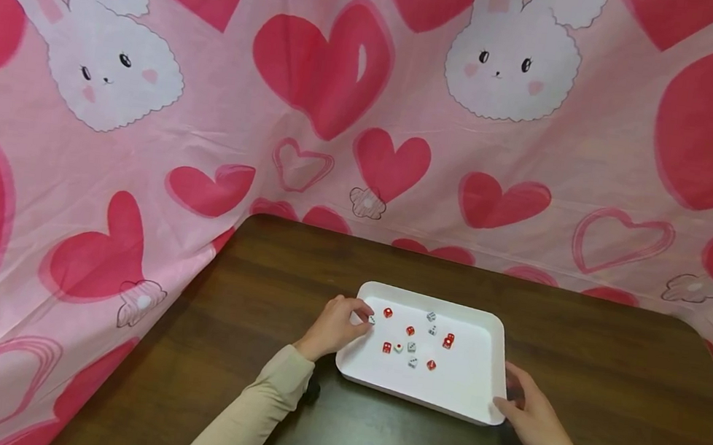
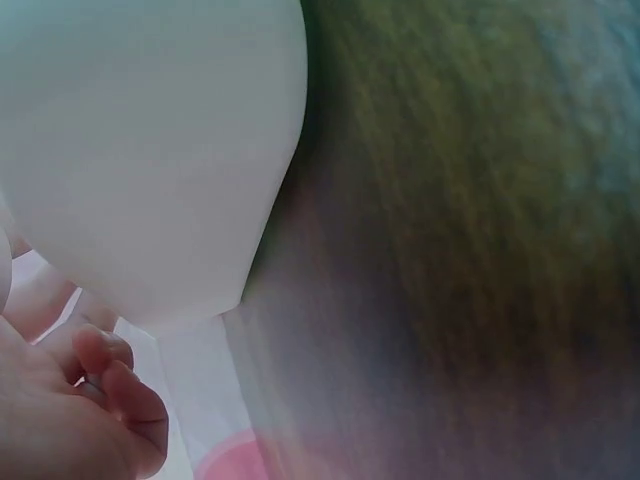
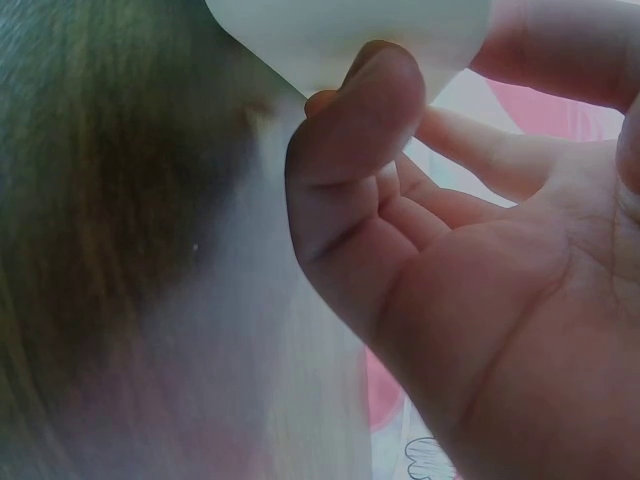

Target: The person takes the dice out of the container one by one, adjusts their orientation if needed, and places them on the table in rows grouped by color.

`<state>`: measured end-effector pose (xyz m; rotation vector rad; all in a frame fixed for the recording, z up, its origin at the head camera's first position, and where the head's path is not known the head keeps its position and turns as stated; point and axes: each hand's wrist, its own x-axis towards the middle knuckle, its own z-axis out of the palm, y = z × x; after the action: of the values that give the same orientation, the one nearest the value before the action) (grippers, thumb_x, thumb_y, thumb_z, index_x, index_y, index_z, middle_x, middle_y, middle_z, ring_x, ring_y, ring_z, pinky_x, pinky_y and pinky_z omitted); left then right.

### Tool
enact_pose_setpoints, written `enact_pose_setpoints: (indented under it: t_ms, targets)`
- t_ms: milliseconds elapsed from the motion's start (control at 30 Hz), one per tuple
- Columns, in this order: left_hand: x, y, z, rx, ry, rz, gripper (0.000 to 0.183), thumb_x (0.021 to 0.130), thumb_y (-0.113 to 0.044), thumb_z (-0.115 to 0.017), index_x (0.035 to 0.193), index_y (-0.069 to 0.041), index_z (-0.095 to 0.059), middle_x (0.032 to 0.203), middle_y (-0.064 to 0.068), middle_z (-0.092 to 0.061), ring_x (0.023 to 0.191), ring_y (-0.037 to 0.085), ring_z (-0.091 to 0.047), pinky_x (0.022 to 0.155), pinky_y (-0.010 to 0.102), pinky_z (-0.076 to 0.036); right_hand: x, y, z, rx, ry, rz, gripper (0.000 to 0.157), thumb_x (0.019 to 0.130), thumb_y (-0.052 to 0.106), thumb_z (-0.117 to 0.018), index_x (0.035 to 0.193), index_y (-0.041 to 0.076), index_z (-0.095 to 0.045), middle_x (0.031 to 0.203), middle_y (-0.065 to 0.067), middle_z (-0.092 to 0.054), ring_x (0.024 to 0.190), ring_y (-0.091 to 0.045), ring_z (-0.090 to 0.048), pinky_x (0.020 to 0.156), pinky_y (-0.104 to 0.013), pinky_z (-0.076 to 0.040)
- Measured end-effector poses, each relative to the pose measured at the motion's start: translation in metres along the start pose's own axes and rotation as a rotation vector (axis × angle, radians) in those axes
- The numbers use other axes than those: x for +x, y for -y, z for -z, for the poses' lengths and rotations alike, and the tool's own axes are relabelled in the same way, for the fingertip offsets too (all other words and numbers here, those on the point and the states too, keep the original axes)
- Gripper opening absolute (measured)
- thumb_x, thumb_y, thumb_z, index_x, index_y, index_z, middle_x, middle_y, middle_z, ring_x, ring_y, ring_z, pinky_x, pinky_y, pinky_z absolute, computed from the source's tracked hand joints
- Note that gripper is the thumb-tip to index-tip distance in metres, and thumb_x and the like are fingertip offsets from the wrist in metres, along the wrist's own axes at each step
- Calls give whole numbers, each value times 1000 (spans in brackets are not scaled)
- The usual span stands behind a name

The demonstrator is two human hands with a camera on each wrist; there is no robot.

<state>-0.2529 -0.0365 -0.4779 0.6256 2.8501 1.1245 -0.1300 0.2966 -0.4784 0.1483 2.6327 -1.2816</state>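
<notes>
A shallow white tray stands on the brown table. Red dice, such as one red die, and white dice, such as one white die, lie scattered in it. Over the tray's left end, my left hand pinches a white die between thumb and fingers. My right hand grips the tray's right end near the front corner; its curled fingers show against the white wall in the right wrist view. The left wrist view shows the tray's outer side, and that die is hidden there.
The dark wood-grain table extends around the tray on all sides. A pink cloth printed with hearts and rabbits hangs behind the table and along its left side.
</notes>
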Motion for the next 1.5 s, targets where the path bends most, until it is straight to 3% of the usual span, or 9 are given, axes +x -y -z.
enact_pose_setpoints:
  t_ms: [333,667,867,1000,1100,1333,1500]
  targets:
    - [-8,0,0,-1,-12,-26,11,83,-13,-74,94,-9,-74,84,3,-72,82,17,-53,75,29,-40,-2,0,-3,9,0,-8,65,92,12,-60,145,-6,-27,130,-34,-47,82,-20,-57,67,-28,-49]
    - [-9,2,1,-34,0,17,12,85,-16,-72,95,-10,-73,87,1,-69,84,16,-50,74,27,-39,-3,0,0,-3,1,-6,65,93,15,-60,144,-7,-27,131,-35,-47,88,-23,-59,70,-30,-50]
    - [-12,4,2,-20,-21,-2,13,85,-17,-73,95,-10,-73,92,2,-69,87,17,-52,81,33,-41,-2,1,0,11,-2,-23,64,94,16,-61,144,-6,-28,131,-35,-47,86,-22,-59,69,-31,-53]
    - [-17,5,3,-35,-20,22,13,85,-18,-73,96,-10,-73,93,2,-66,90,17,-52,84,36,-40,-1,1,-1,11,-12,-31,64,94,17,-62,144,-6,-29,132,-35,-47,86,-22,-60,69,-32,-54]
    - [-20,5,5,-57,-20,41,13,85,-19,-73,97,-12,-72,92,1,-64,87,16,-50,79,32,-39,0,1,-2,10,-15,-35,65,93,17,-62,145,-5,-29,132,-35,-47,85,-21,-59,69,-32,-54]
    - [-29,5,12,-99,-25,7,13,84,-17,-74,96,-12,-72,86,0,-63,71,12,-48,62,23,-41,-1,2,-2,10,-21,-4,66,93,15,-62,146,-3,-27,132,-36,-46,80,-21,-59,64,-31,-51]
    - [-35,4,18,-111,-32,-32,12,83,-16,-74,94,-12,-71,82,-2,-62,67,10,-47,58,21,-42,-1,3,-1,-39,-41,42,65,91,10,-63,144,-5,-29,131,-36,-48,79,-21,-58,64,-29,-50]
